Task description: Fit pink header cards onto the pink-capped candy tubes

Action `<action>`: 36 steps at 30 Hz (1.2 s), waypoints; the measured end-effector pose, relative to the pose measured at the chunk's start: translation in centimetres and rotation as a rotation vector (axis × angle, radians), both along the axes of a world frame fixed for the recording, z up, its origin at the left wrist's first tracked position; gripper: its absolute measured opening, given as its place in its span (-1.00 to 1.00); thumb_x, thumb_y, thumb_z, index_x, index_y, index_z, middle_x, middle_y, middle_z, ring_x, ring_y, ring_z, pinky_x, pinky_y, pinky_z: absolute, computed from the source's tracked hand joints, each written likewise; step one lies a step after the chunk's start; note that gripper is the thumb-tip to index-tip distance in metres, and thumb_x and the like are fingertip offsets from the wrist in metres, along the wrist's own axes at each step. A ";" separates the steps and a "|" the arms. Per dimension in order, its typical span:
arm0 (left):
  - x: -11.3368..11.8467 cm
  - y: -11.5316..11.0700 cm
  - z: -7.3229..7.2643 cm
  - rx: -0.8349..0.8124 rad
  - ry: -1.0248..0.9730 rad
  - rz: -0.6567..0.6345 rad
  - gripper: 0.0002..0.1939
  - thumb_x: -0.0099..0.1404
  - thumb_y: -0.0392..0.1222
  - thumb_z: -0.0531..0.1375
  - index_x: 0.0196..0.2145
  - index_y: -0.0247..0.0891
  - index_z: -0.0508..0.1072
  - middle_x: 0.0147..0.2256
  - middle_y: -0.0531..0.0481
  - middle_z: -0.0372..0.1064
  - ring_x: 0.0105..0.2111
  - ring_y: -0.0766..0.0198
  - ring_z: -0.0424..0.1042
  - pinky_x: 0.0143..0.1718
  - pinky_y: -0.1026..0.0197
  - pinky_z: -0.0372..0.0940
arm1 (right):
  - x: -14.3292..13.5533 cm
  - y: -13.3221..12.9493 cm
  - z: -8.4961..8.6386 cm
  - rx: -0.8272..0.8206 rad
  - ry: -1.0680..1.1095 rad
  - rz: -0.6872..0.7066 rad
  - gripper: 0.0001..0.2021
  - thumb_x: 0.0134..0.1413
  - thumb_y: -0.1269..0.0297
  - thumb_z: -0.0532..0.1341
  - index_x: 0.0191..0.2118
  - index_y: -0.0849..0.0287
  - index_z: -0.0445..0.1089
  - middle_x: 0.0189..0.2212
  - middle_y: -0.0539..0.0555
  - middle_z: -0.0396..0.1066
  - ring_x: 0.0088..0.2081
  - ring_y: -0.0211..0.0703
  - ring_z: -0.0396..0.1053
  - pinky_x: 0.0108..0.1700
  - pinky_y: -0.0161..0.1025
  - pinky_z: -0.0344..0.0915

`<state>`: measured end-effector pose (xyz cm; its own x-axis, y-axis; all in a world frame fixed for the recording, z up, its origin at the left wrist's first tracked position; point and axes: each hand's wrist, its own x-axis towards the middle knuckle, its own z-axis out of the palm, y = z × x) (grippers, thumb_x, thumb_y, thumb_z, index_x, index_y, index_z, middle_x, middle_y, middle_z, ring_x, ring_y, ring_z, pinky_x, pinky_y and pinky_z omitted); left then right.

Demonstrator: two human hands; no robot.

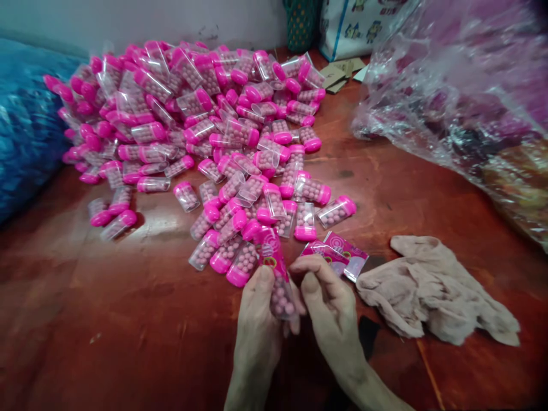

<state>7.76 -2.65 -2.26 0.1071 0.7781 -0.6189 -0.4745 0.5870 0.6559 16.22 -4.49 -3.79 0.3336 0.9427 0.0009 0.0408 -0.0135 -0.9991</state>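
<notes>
My left hand [259,311] is closed around a clear container of pink beads [282,297], with a printed pink wrapper [273,251] over its upper part. Beside it on the right is my right hand [327,299], its fingers curled and its thumb near the forefinger; whether anything is between them is hidden. Just beyond my right hand lie printed pink packets [346,254]. A large pile of bead-filled containers with bright pink caps [231,134] spreads across the table, and its nearest ones reach close to my left hand.
A crumpled beige cloth [428,288] lies on the reddish wooden table [128,331] at the right. Large plastic bags stand at the left [25,125] and right [462,85]. Cardboard pieces [338,74] and a white printed bag [355,28] are at the back.
</notes>
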 end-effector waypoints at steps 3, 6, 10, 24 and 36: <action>-0.2 0.1 -0.1 -0.025 0.060 0.183 -0.71 0.14 0.01 0.20 -0.44 -0.32 0.43 -0.60 0.08 0.36 -0.67 0.43 0.30 -0.65 0.41 0.21 | -0.7 -0.1 0.4 0.045 -0.151 0.063 -0.77 0.01 0.26 0.23 -0.18 0.19 0.36 -0.22 0.13 0.30 -0.17 -0.07 0.31 -0.15 -0.15 0.31; -0.5 0.0 -0.2 0.018 0.092 0.220 -0.71 0.10 -0.01 0.24 -0.33 -0.30 0.47 -0.56 0.07 0.39 -0.57 0.37 0.37 -0.50 0.35 0.30 | -1.1 -0.1 0.6 0.050 -0.249 0.050 -0.80 0.04 0.39 0.20 -0.16 0.20 0.38 -0.15 0.16 0.28 -0.10 -0.06 0.28 -0.09 -0.13 0.28; -1.0 0.3 -0.3 0.262 0.276 0.143 -0.79 0.01 -0.18 0.33 -0.36 -0.30 0.50 -0.46 0.01 0.46 -0.43 0.28 0.43 -0.35 0.30 0.32 | -0.7 -0.3 0.8 0.042 -0.257 0.066 -0.88 0.08 0.48 0.13 -0.25 0.21 0.37 -0.25 0.12 0.34 -0.20 -0.12 0.31 -0.19 -0.21 0.30; -0.9 1.2 -0.4 0.123 -0.076 0.208 -0.74 0.02 -0.05 0.31 -0.45 -0.32 0.48 -0.44 -0.03 0.42 -0.29 0.20 0.43 -0.24 0.24 0.35 | -1.4 -1.1 0.5 0.026 -0.351 0.157 -0.86 0.19 0.38 0.04 -0.28 0.18 0.33 -0.45 0.06 0.37 -0.39 -0.12 0.33 -0.31 -0.20 0.32; -1.5 0.9 -0.9 0.015 -0.269 0.075 -0.72 0.11 0.04 0.22 -0.36 -0.23 0.52 -0.28 -0.06 0.46 -0.19 0.15 0.42 -0.06 0.11 0.27 | -0.8 -0.4 0.4 0.129 -0.381 0.183 -0.87 0.13 0.46 0.05 -0.34 0.26 0.33 -0.46 0.10 0.36 -0.41 -0.10 0.28 -0.35 -0.15 0.28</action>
